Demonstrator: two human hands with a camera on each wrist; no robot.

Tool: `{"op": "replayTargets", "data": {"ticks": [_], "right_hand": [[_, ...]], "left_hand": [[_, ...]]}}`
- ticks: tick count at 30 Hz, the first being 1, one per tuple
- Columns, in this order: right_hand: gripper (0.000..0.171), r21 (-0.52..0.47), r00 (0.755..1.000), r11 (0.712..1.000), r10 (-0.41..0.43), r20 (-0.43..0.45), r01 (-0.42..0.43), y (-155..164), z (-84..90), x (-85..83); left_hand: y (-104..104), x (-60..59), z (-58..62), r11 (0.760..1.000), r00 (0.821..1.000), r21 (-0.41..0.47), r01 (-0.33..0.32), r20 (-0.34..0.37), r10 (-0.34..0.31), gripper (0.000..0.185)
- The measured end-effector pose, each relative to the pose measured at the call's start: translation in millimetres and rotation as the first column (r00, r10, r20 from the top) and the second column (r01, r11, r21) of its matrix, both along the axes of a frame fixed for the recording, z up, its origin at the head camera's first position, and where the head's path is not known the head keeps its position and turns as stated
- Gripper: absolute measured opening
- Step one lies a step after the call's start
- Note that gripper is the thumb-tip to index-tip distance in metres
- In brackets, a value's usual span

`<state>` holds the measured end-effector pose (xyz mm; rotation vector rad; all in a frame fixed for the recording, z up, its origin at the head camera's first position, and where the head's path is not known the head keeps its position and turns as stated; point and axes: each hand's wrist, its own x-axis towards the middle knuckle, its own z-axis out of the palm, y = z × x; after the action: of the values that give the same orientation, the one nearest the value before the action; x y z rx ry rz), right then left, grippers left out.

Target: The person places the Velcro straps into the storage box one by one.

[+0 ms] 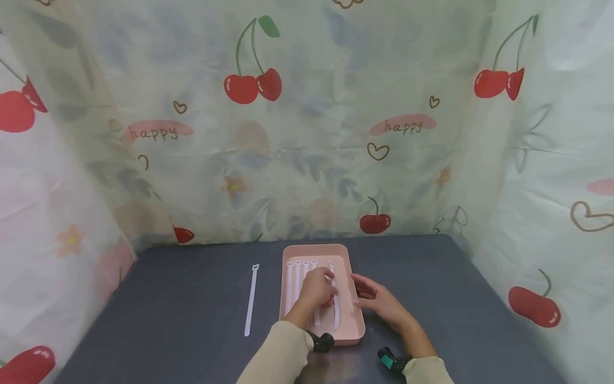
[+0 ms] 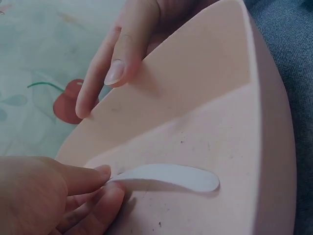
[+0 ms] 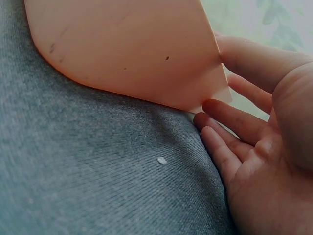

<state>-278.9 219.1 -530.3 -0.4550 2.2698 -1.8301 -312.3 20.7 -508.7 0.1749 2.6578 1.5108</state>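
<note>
Left hand point(image 1: 317, 290) pinched a white strap point(image 2: 168, 177) inside the pink tray point(image 1: 355, 320) — right hand point(image 1: 376, 298), fingers straight, steadied its side

The setting is presenting as an improvised recording booth rather than a lived-in room or a shop; a thin printed sheet point(image 1: 307, 133), patterned with cherries, hearts and the word "happy", is hanging on three sides and closing off whatever lies behind; faint leaf and flower shapes are showing through it; a table covered in dark grey cloth point(image 1: 192, 298) is filling the enclosed floor of the booth; the cloth's knitted weave is showing plainly in the right wrist view; small black devices point(image 1: 320, 341) are sitting at the person's wrists.
</note>
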Motion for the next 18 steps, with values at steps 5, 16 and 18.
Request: {"op": "replayTargets", "data": {"ticks": [5,16,18], "right_hand": [[0.068,0.011,1.000,1.000,0.008,-0.002,-0.008,-3.3,0.4,-0.4],[0.067,0.022,1.000,1.000,0.018,-0.016,-0.018,-1.1,3.1,1.2],[0.067,0.022,1.000,1.000,0.011,-0.011,-0.011,-0.8,2.8,1.4]], "left_hand": [[-1.7,-0.4,-1.7,0.999,1.000,-0.017,-0.028,0.004,0.028,0.033],[-2.3,4.4,5.5,1.000,1.000,0.026,0.002,0.030,-0.003,0.036],[-2.7,6.0,7.9,0.999,0.999,0.052,-0.001,0.044,-0.001,0.037]]}}
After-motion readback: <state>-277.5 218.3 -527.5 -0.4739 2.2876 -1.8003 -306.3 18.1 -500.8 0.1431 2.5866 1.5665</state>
